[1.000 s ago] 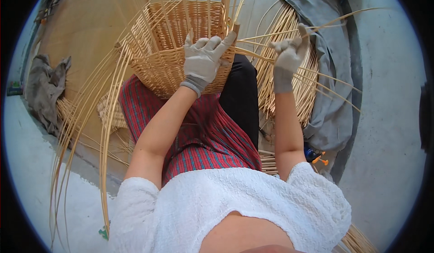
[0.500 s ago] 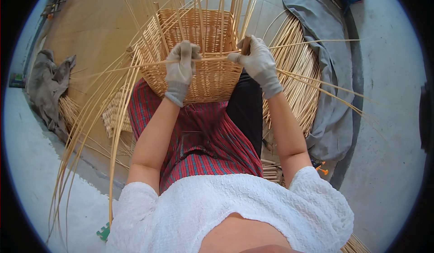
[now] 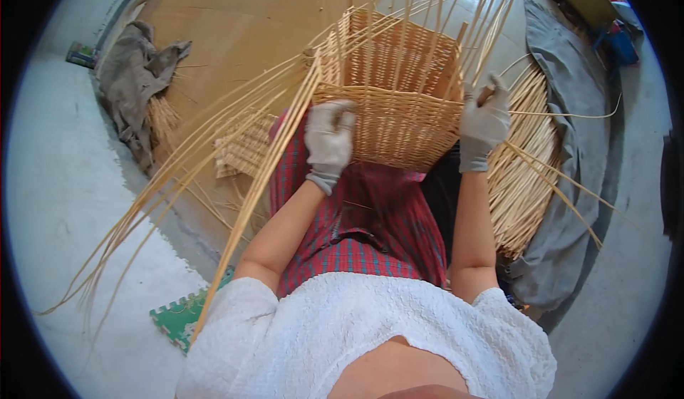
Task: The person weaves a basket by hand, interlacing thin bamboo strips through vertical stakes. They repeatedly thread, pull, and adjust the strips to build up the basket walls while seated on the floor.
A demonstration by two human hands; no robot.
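Observation:
A half-woven wicker basket [image 3: 402, 132] sits on my lap, its opening facing up and away. Long upright stakes [image 3: 406, 28] rise from its walls. My left hand [image 3: 329, 139], in a whitish glove, is closed against the left end of the near wall; what its fingers hold is hidden. At the near right corner, my right hand [image 3: 484, 125], gloved too, is closed around a short wooden corner post [image 3: 485, 95]. Long loose strands [image 3: 263, 157] fan out from the basket's left side, passing over my left arm's side.
A thick bundle of wicker rods [image 3: 527, 178] lies at right, partly under a grey cloth [image 3: 570, 206]. Another grey cloth [image 3: 132, 78] covers rods at left. A woven piece [image 3: 242, 146] lies beside my knee. A green foam mat [image 3: 182, 320] is at lower left.
The strand stretched between my hands along the near rim no longer shows there. My left hand has dropped to the near wall's left end. The view has shifted, so everything appears further right.

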